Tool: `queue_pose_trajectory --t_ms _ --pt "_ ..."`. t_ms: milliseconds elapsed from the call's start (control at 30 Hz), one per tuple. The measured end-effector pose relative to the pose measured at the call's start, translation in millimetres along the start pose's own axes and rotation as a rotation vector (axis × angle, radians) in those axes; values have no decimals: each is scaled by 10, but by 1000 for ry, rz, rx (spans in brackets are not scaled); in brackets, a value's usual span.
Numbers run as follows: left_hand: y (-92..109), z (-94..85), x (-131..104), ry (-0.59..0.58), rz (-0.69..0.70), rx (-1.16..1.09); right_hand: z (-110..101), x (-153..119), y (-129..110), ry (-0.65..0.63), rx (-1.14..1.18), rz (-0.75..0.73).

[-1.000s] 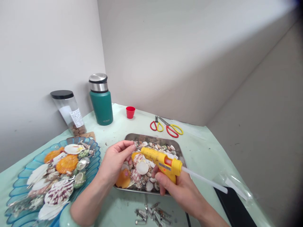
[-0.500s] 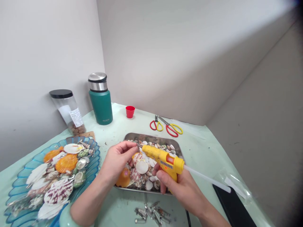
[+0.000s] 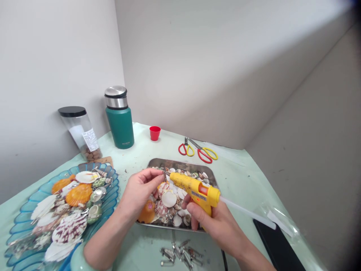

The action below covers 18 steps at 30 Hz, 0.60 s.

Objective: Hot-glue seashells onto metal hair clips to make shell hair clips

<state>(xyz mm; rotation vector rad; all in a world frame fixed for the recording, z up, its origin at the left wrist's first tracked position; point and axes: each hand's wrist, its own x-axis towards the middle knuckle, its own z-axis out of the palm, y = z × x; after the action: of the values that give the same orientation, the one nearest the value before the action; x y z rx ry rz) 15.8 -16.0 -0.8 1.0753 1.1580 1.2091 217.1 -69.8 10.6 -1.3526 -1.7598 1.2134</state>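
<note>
My right hand is closed around the handle of a yellow glue gun. A long whitish glue stick sticks out of the gun's back end. The nozzle points left and reaches the fingertips of my left hand. Those fingers pinch a small, dark, thin metal piece at the nozzle tip; its exact kind is too small to make out. Both hands are over a metal tray full of seashells. A heap of small silvery metal clips lies on the table in front of the tray.
At left stands a blue scalloped plate of shells, some with metal clips. Behind are a clear jar, a green flask, a red cup and two pairs of scissors. A black phone-like slab lies right.
Almost nothing differs. Both hands and the glue gun hold the same position, with the nozzle still at my left fingertips.
</note>
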Motion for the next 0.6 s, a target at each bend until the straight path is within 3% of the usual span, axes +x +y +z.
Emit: queue_pose_trajectory --t_ms 467,600 --pt "-76 -52 58 23 27 -126 11 -10 -35 -31 11 21" --pt "-66 -67 52 30 43 -126 -67 -3 -22 6 -35 3"
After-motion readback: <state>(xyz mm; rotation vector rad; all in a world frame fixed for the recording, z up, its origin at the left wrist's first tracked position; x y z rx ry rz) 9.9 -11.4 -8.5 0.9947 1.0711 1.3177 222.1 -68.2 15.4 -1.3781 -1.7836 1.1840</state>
